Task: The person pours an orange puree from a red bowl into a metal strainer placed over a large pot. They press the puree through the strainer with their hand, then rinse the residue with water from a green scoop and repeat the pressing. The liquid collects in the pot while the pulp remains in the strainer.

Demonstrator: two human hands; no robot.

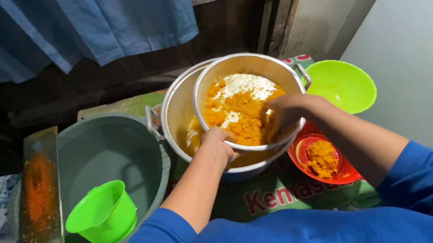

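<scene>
From the head camera, the person is leaning over a round metal strainer bowl (249, 104) that is sitting tilted inside the mouth of a bigger metal pot (178, 115). The strainer is shiny and thin-walled with a small side handle, and it is holding a heap of wet orange-yellow pulp (237, 115), grainy, with a paler patch catching the light near the far wall. Yellow liquid is showing in the pot beneath it.

The left hand (219, 142) is gripping the strainer's near rim, fingers curled tight over the edge. The right hand (286, 113) is reaching inside, fingers bunched together and pressing into the pulp by the right wall.

The pot is standing on printed green cardboard (283, 195). Just right of it, a red bowl (349, 173) is holding a lump of the same orange pulp, and a lime-green bowl (342, 84) is lying behind that. To the left, a grey-green bucket (112, 148) is holding a small lime-green dipper (103, 214), with an orange-stained metal grater (39, 199) resting along its left edge.
</scene>
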